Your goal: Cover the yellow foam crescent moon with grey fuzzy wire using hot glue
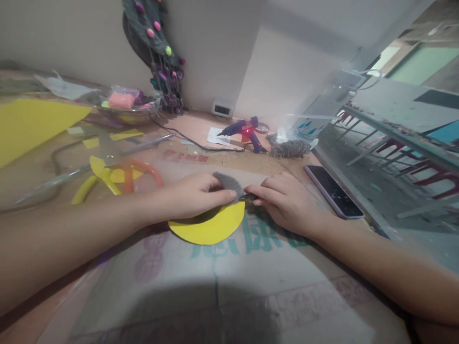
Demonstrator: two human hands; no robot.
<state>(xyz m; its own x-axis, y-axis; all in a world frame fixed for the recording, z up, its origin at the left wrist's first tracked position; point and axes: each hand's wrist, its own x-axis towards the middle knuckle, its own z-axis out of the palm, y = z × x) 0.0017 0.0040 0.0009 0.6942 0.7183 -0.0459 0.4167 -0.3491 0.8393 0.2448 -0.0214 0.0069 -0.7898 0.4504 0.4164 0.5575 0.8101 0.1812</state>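
Cardboard [161,286] lies closest, a smooth base to work on, with a shadow across its near part. Beyond it the yellow disc [211,229] rests flat, its rounded near edge toward the body and its far part hidden by the left hand [191,193]. That hand's thumb and fingers are clamped on a grey piece [231,185] at the disc's far side; whether the two are joined, I cannot tell. A firm thumb close to the working edge seems the best way to stop the grey piece from creeping. The right hand [285,203] has its thumb and forefinger pinched together on a small dark thing [247,196] (too blurred to name) whose end meets the grey edge. Short, light movements would suit so fine a grip, with both forearms braced low so the fingertips do the work. Left of the hands, the scissors [128,177] sit within reach; to the right, the phone [333,191] is clear of the elbow's swing. Farther off, the glue gun [244,129] shows a red light, so its nozzle is best treated as hot.
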